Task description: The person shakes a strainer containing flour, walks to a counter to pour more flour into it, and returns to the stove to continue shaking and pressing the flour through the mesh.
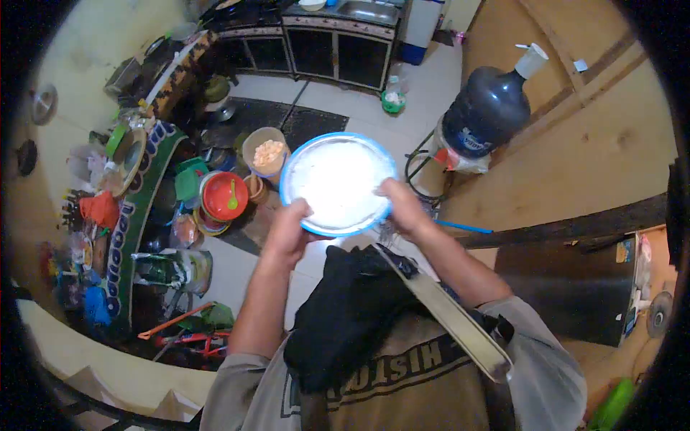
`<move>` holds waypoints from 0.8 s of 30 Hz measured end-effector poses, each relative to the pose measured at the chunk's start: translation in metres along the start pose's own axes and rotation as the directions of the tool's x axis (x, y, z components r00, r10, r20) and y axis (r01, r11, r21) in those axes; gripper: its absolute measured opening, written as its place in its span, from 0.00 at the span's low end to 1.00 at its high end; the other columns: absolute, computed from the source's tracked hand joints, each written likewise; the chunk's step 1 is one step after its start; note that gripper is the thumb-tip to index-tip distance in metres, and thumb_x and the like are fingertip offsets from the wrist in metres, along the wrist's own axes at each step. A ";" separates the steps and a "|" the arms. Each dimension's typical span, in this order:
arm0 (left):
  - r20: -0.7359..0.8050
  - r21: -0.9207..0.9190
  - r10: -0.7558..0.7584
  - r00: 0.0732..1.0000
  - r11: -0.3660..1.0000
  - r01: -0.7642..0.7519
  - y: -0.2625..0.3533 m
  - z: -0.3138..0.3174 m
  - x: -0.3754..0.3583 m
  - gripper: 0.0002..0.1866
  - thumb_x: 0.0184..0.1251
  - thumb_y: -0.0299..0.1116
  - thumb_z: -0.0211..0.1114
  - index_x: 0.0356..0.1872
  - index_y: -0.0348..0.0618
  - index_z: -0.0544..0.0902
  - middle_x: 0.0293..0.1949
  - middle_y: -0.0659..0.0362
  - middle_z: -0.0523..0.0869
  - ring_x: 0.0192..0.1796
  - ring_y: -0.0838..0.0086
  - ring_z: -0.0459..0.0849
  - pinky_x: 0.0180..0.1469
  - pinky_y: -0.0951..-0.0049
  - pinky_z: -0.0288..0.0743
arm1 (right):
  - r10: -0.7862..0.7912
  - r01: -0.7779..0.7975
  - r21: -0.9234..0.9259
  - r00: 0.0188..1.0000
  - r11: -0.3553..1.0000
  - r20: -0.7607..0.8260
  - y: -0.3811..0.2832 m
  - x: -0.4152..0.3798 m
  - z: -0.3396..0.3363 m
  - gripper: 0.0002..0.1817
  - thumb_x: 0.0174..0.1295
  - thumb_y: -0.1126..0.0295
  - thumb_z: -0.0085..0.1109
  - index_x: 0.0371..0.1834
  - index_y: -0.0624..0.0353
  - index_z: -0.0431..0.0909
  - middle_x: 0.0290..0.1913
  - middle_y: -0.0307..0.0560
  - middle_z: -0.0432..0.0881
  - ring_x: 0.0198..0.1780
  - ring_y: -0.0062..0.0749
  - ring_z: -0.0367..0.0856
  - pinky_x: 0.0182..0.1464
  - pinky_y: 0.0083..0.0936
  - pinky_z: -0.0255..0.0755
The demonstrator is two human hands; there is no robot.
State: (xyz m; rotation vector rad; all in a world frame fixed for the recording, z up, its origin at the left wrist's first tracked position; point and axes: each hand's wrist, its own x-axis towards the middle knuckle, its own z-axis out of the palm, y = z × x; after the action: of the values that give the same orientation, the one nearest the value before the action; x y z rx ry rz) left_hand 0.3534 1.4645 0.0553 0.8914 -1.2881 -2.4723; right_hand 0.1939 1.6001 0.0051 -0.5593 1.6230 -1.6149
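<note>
A round basin with a blue rim (289, 159) is held in front of my chest, its inside filled with bright white, too washed out to make out. My left hand (289, 228) grips its near left edge, thumb over the rim. On the right edge, my right hand (404, 205) grips it the same way. The fingers of both hands are hidden underneath. Just beyond the basin to the left stands a pale bucket (277, 171) with orange-pink chunks (268, 153) in it. Left of my left hand is a red bowl (215, 188) with a green spoon (232, 195).
A large water jug (483, 108) stands at the right, with a hose (411, 172) beside it. Cluttered shelving with a green cloth (149, 179) runs along the left. A counter with a sink (368, 10) is at the back. A green basket (393, 103) sits on the floor.
</note>
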 end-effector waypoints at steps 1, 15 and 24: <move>-0.098 0.112 0.032 0.995 0.993 -0.020 -0.007 0.004 -0.003 0.30 0.46 0.33 0.51 0.53 0.25 0.65 0.42 0.47 0.78 0.36 0.62 0.82 0.35 0.65 0.80 | -0.115 0.110 0.184 0.993 0.977 0.017 0.004 -0.002 -0.004 0.18 0.55 0.64 0.45 0.45 0.64 0.71 0.36 0.43 0.73 0.38 0.29 0.72 0.42 0.26 0.68; -0.038 0.053 0.060 0.997 0.997 -0.058 -0.003 -0.010 0.006 0.34 0.45 0.32 0.52 0.59 0.26 0.62 0.51 0.46 0.75 0.51 0.61 0.77 0.56 0.64 0.70 | -0.104 0.111 0.080 0.991 0.991 -0.090 -0.019 -0.011 0.011 0.23 0.54 0.66 0.44 0.50 0.70 0.69 0.36 0.44 0.75 0.36 0.30 0.73 0.44 0.23 0.67; -0.018 0.128 0.119 0.993 0.985 -0.115 -0.008 0.001 0.003 0.31 0.45 0.33 0.51 0.55 0.25 0.65 0.46 0.47 0.78 0.45 0.61 0.80 0.48 0.63 0.77 | -0.101 0.084 0.355 0.994 0.931 0.030 -0.048 -0.024 0.018 0.22 0.53 0.63 0.46 0.48 0.68 0.69 0.37 0.44 0.75 0.37 0.29 0.74 0.42 0.26 0.70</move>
State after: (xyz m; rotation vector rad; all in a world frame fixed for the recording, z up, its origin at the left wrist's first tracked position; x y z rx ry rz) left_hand 0.3511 1.4686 0.0484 0.8468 -1.4589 -2.3042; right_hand 0.2127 1.6023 0.0591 -0.4851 1.2443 -1.8944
